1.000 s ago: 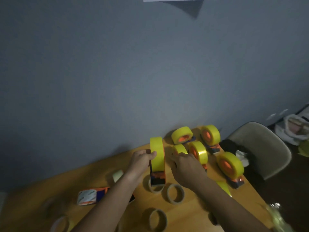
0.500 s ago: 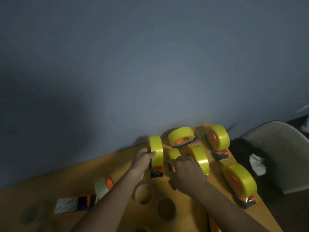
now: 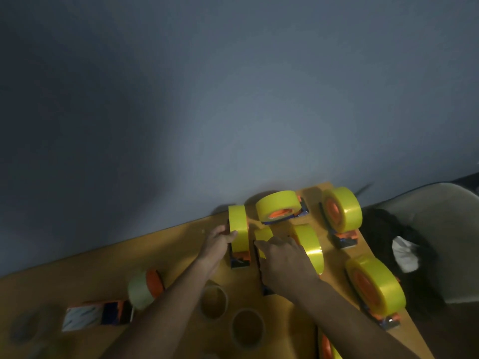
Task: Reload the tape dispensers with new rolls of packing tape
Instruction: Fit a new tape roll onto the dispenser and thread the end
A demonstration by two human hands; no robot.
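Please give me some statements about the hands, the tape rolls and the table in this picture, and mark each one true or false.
1. The left hand touches an upright yellow tape roll. True.
2. The right hand is lifted high above the table. False: it rests low among the dispensers.
3. Empty cardboard cores lie near the forearms. True.
4. All rolls are blue. False: most are yellow.
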